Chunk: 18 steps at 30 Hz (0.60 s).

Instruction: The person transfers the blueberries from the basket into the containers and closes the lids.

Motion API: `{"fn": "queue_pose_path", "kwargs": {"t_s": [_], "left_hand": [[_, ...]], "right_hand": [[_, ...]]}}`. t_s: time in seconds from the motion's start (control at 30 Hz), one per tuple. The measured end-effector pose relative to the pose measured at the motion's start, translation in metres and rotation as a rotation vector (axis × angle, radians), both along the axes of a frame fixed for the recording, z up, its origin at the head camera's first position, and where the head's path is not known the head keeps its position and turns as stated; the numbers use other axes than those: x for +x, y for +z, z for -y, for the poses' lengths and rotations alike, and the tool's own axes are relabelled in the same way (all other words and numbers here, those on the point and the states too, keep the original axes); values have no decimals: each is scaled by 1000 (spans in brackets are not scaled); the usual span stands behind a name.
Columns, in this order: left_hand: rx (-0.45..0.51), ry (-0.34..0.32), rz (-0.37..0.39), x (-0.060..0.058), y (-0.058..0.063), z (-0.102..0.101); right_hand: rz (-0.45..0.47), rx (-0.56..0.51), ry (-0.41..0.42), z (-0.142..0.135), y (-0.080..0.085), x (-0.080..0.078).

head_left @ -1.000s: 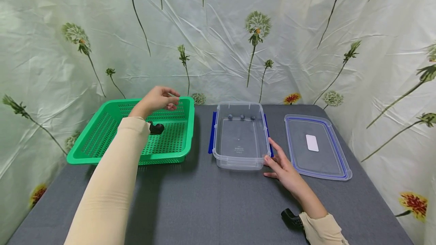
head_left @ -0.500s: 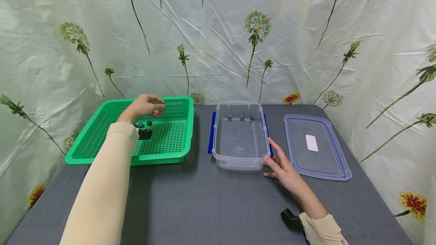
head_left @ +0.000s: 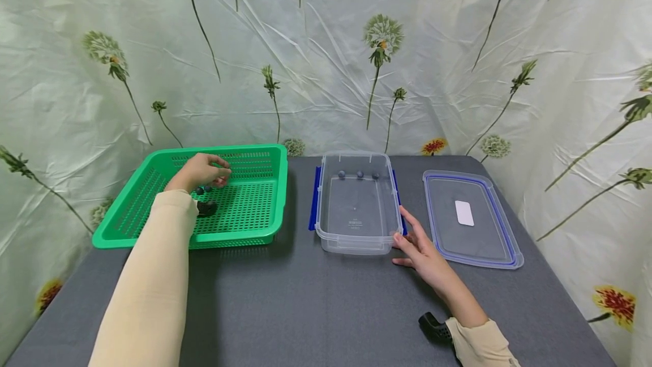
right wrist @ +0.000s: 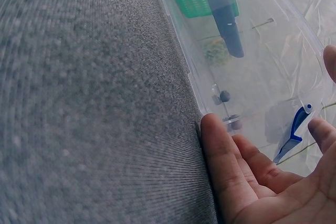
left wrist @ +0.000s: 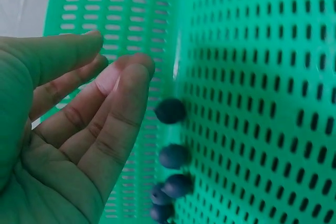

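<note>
My left hand (head_left: 201, 171) hangs inside the green basket (head_left: 282, 191), above several blueberries (left wrist: 175, 157) lying along the basket's edge. In the left wrist view its fingers are loosely bent, the thumb stands apart from them, and nothing is held. At the near right corner of a clear plastic container (head_left: 356, 203), my right hand (head_left: 425, 251) rests its fingers against the wall. Three blueberries (head_left: 360, 174) sit in a row at the container's far end. Its blue side latches (head_left: 314, 200) hang down at the sides.
A clear lid (head_left: 489, 242) with a blue seal and a white label (head_left: 464, 213) lies to the right of the container. Grey cloth (head_left: 285, 310) covers the table. Behind it hangs a flower-print curtain (head_left: 326, 72).
My left hand has moved left and down into the basket, toward the blueberries. The right hand stays at the container's corner. The whole view has shifted slightly.
</note>
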<state>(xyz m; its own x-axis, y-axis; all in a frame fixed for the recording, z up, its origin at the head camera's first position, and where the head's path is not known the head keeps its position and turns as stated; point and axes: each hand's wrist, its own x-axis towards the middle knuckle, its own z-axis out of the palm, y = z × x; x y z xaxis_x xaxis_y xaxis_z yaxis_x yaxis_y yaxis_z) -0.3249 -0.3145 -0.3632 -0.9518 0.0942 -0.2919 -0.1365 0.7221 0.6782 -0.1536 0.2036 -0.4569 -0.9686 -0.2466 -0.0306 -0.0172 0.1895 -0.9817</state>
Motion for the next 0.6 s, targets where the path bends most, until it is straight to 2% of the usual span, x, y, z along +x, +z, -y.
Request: {"fn": "queue_pose_path", "kwargs": {"t_s": [0.3,0.6], "left_hand": [[-35,15,70,0,-14,15],[-124,9,106,-3,-19,17]], "right_hand": [[0,-4,6,0,-1,0],[2,-6,3,0,-1,-1]]}}
